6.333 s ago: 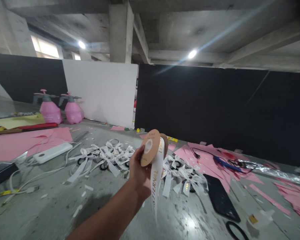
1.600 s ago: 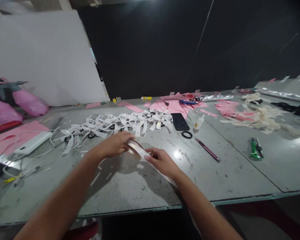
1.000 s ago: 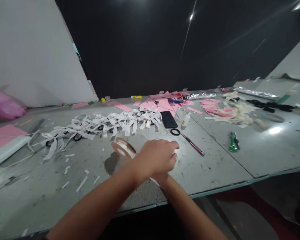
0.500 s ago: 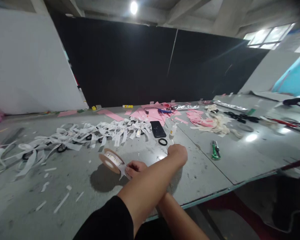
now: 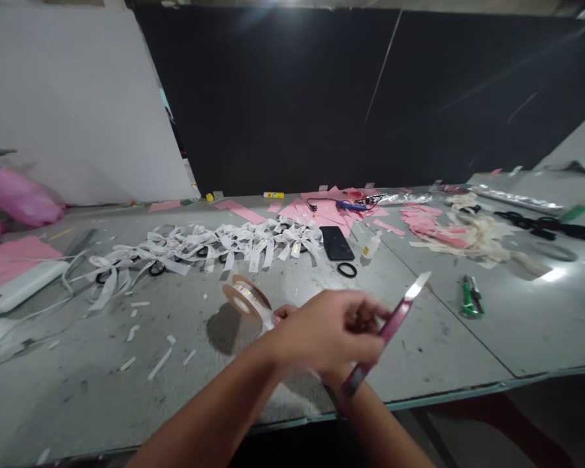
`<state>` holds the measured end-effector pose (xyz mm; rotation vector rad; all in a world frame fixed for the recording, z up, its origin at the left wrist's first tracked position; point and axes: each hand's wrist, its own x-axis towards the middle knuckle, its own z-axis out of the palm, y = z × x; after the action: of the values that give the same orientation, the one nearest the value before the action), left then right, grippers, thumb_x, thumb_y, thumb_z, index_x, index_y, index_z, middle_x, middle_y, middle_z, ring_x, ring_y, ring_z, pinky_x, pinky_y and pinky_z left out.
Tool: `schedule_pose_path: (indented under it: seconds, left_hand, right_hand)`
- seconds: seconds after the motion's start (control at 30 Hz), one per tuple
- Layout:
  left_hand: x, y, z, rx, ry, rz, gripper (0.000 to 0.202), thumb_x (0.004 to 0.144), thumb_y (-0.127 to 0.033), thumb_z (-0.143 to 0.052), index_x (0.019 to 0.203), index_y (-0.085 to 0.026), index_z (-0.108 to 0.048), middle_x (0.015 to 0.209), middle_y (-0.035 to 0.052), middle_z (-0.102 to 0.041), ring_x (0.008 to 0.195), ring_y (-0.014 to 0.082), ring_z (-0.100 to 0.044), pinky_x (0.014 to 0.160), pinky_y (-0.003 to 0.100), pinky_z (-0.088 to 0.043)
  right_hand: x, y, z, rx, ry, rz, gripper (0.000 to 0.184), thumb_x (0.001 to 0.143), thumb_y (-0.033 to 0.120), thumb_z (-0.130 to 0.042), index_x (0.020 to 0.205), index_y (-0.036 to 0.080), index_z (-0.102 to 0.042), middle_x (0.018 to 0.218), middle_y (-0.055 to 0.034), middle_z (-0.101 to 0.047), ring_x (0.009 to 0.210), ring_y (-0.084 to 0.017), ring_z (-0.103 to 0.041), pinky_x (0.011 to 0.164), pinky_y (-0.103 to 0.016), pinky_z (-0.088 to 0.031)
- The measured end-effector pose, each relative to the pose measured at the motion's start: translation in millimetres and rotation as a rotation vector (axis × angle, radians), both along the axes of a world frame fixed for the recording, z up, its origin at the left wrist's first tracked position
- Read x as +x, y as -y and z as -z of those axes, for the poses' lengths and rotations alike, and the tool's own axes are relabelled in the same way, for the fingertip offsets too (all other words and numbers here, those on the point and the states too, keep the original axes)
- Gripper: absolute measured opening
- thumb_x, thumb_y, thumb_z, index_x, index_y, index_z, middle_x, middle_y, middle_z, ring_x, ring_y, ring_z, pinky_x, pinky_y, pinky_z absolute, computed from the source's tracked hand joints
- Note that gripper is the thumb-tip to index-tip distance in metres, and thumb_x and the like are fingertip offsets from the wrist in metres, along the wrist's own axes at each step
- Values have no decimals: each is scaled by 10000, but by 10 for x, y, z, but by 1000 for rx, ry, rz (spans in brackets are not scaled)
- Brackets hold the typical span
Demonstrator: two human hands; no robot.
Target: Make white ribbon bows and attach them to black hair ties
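My left hand reaches across over my right forearm and is closed on a pink utility knife, whose blade tip points up and right. My right hand lies mostly hidden beneath it. Only its fingertips show, pinched on the loose end of the white ribbon. That ribbon runs from a brown cardboard spool, which stands tilted on the grey table just left of both hands.
A row of white ribbon bows lies behind the spool. A black phone, a black ring, a small glue bottle and a green cutter lie to the right. Pink paper scraps sit at the back, a white power bank at the left. The table edge is close.
My left hand let go of the spool, reached right across my right arm, and has lifted the pink knife off the table back toward the ribbon. The right hand stays on the ribbon.
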<state>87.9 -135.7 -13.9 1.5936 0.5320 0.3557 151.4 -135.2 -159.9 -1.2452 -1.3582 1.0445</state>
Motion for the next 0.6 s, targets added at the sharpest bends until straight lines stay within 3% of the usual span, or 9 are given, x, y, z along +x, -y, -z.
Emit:
schedule_pose_path:
  seconds: [0.1, 0.13, 0.23, 0.3, 0.4, 0.5, 0.6]
  left_hand:
    - [-769, 327, 230, -357, -21, -80, 240, 778, -154, -626, 1015, -164, -662, 775, 1, -608, 648, 96, -555, 574, 195, -428]
    - [-969, 425, 356, -445, -35, -164, 272, 812, -214, -632, 1081, -182, -653, 811, 5, -597, 636, 93, -539, 528, 184, -390]
    - [-1334, 659, 743, -513, 53, -410, 498, 871, -392, -629, 1317, -186, -546, 779, 14, -568, 645, 103, -533, 556, 201, -377]
    - [-1400, 750, 917, -628, 73, -525, 598, 856, -424, -638, 1384, -194, -478, 812, 16, -545, 576, 85, -471, 498, 204, -337]
    - [-1360, 772, 987, -669, 14, -669, 651, 813, -415, -670, 1395, -204, -468, 858, 9, -509, 524, 59, -360, 441, 194, -248]
    - [-1309, 706, 924, -506, -148, -694, 612, 850, -452, -622, 1384, -180, -500, 659, -42, -447, 477, 75, -302, 444, 205, -226]
    - [-1302, 643, 853, -332, -256, -669, 576, 876, -470, -574, 1365, -166, -542, 514, -67, -386, 455, 106, -333, 467, 222, -263]
  right_hand:
    - [29, 37, -65, -39, -39, -90, 277, 850, 496, -660, 768, 232, -668, 619, -26, -541, 599, -210, -551, 488, -301, -394]
    - [44, 49, -89, -56, -50, -114, 278, 858, 483, -647, 789, 215, -669, 646, -25, -564, 598, -196, -540, 502, -297, -397]
    - [80, 81, -148, -112, -70, -163, 311, 895, 474, -587, 861, 175, -664, 697, -11, -584, 605, -153, -505, 524, -264, -376]
    - [88, 94, -171, -136, -71, -165, 335, 904, 483, -570, 891, 162, -662, 716, -8, -591, 608, -140, -484, 530, -253, -359]
    - [83, 101, -188, -165, -73, -147, 354, 893, 497, -580, 915, 154, -667, 704, -3, -587, 591, -135, -457, 524, -251, -338]
    - [85, 107, -197, -191, -99, -113, 353, 872, 501, -617, 919, 156, -673, 670, 11, -565, 569, -131, -438, 512, -251, -316]
    - [105, 116, -193, -188, -154, -52, 355, 861, 509, -646, 905, 159, -678, 674, 10, -572, 576, -128, -438, 515, -248, -304]
